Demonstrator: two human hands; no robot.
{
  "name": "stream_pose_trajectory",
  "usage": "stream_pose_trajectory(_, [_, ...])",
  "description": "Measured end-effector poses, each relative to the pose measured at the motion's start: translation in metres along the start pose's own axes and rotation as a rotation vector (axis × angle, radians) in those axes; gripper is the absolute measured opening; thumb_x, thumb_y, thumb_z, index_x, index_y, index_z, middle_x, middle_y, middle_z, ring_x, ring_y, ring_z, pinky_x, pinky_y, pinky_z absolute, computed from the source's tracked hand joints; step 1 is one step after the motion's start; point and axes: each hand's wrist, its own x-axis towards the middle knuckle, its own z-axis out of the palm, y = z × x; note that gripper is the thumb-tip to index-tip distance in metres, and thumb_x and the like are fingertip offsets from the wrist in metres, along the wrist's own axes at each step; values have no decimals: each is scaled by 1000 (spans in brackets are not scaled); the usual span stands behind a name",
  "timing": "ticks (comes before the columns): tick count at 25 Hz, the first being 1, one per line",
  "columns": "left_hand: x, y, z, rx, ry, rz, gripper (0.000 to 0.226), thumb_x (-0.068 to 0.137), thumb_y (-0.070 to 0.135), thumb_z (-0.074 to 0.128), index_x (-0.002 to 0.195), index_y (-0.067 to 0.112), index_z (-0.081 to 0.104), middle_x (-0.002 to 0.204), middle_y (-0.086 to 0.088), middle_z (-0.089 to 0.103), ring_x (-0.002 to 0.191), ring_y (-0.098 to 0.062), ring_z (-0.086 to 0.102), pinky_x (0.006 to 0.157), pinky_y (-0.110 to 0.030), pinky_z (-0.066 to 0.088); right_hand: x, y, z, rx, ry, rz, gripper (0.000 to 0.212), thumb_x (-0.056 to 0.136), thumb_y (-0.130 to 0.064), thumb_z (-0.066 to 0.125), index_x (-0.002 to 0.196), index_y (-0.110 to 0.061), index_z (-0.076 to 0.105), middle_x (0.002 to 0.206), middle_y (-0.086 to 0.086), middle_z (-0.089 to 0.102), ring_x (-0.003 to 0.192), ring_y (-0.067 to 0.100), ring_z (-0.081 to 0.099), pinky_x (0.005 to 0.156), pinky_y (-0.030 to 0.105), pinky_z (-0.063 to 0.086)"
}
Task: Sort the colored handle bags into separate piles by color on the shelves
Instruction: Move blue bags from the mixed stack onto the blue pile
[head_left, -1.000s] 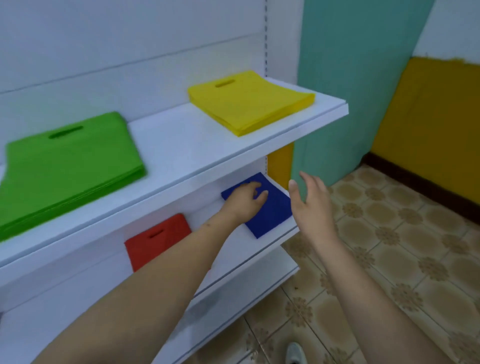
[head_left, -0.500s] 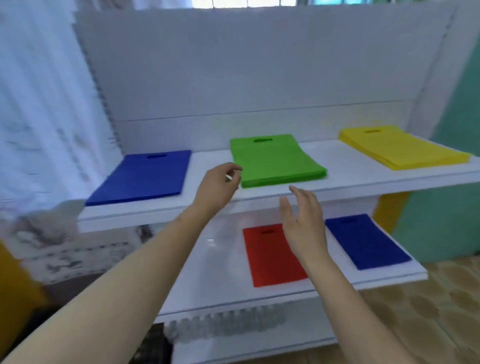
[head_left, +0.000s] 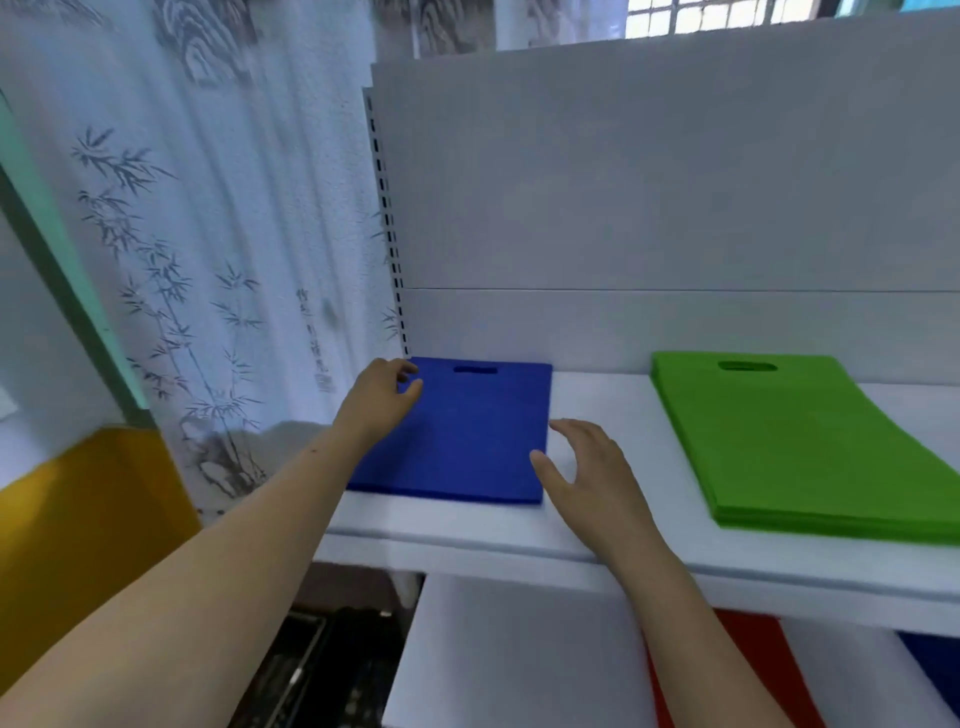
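**Head view: both hands close on the blue pile, a second blue bag waits below**

Head view shows the left hand (head_left: 382, 397) over the far left corner of the blue bag pile (head_left: 467, 436), fingers loosely curled and apart. They seem to hold nothing, though whether the fingertips touch the fabric I cannot tell. The right hand (head_left: 587, 467) hovers just beside the pile's near right corner, fingers spread and relaxed, thumb near the edge, gripping nothing.

The blue pile lies flat at the left end of the upper shelf (head_left: 519, 535), handle cut-out toward the back panel. The green bag pile (head_left: 810, 441) sits well apart to the right on the same shelf. On the lower shelf (head_left: 509, 649) a red bag (head_left: 753, 654) shows behind the right forearm, and a sliver of another blue bag (head_left: 935, 670) lies at the frame's edge.

Risks, as I judge them:
- The thin, limp bags may slide if only the top layers are pinched, fanning the stack out or dropping bags off the shelf's front edge.
- A lift by two corners could let the middle sag and spill.
- The blue colour stays split across two shelves if the lower bag is overlooked.
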Motion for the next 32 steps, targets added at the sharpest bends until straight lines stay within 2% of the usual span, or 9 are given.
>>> stream_pose_trajectory(5, [50, -36, 14, 161, -100, 12, 42, 96, 35, 54, 132, 15, 53, 128, -9, 49, 116, -24, 50, 100, -35, 41, 48, 2, 29, -106, -185, 41, 65, 94, -53, 44, 150, -26, 25, 156, -9, 24, 142, 11, 21, 116, 29, 21])
stream_pose_trajectory(9, [80, -46, 23, 250, -179, 46, 51, 98, 38, 48, 144, 18, 41, 142, -12, 43, 130, -32, 37, 108, -43, 35, 56, 2, 41, -262, -196, 45, 66, 93, -54, 46, 150, -26, 25, 154, -8, 28, 141, 13, 25, 116, 29, 22])
stream_pose_trajectory(12, [95, -55, 28, 451, -284, 74, 54, 99, 45, 41, 149, 27, 34, 148, -8, 37, 133, -34, 30, 106, -46, 37, 54, 3, 45, -336, -192, 35, 63, 94, -56, 42, 148, -27, 30, 154, -10, 28, 142, 11, 24, 116, 28, 20])
stream_pose_trajectory(16, [99, -64, 30, 575, -198, 140, 44, 95, 53, 46, 134, 35, 56, 134, -5, 47, 125, -30, 35, 99, -40, 38, 54, 6, 47, -309, -156, 25, 53, 94, -54, 45, 141, -30, 43, 149, -14, 38, 138, 8, 31, 112, 22, 22])
stream_pose_trajectory(22, [83, -54, 28, 513, -83, 309, 28, 95, 38, 54, 104, 23, 75, 120, -1, 57, 108, -26, 47, 89, -36, 39, 56, -7, 42, -315, -92, 56, 29, 95, -36, 55, 120, -29, 65, 126, -11, 62, 116, 10, 54, 98, 23, 41])
stream_pose_trajectory(25, [76, -39, 16, 180, 2, 283, 24, 95, 29, 55, 98, 16, 75, 120, -4, 59, 105, -24, 58, 87, -34, 46, 49, -16, 39, -249, 36, 68, 22, 95, -26, 56, 112, -25, 70, 119, -7, 66, 114, 13, 57, 93, 19, 40])
stream_pose_trajectory(28, [71, -18, -8, -254, 75, 162, 16, 93, 26, 61, 94, 20, 76, 103, 3, 70, 98, -13, 63, 86, -23, 47, 35, -23, 30, -98, 230, 125, 23, 93, -22, 60, 112, -27, 71, 114, -6, 69, 108, 12, 62, 85, 9, 37])
stream_pose_trajectory(30, [68, -4, -20, -519, 20, 63, 12, 89, 26, 66, 94, 25, 77, 97, 12, 73, 94, -4, 64, 88, -20, 48, 25, -29, 19, -25, 280, 145, 23, 92, -20, 62, 112, -26, 72, 112, -6, 70, 102, 8, 62, 85, 8, 39])
stream_pose_trajectory(32, [66, 9, -22, -797, -81, -33, 14, 86, 24, 71, 98, 24, 77, 98, 9, 74, 96, -7, 67, 91, -26, 52, 13, -35, 5, -6, 320, 146, 23, 91, -18, 63, 110, -26, 73, 111, -6, 70, 98, 5, 61, 85, 8, 41])
